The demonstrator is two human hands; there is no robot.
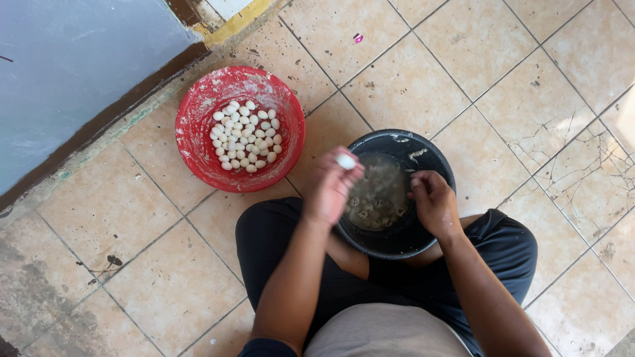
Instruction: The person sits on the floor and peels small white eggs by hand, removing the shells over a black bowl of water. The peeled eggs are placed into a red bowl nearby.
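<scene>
My left hand [329,188] is raised over the left rim of a black bowl [433,158] and pinches a small white peeled egg [346,161] at its fingertips. My right hand [433,201] hovers over the bowl's right side with curled fingers; whether it holds anything cannot be seen. The black bowl holds murky water with several small speckled eggs [374,201]. To the left stands a red bowl [198,142] with several white peeled eggs [246,135] heaped in its middle.
I sit cross-legged on a beige tiled floor [476,59] with cracked, stained tiles, the black bowl resting between my knees. A blue-grey wall [73,73] with a brown base runs along the upper left. A small pink scrap [358,38] lies on a far tile.
</scene>
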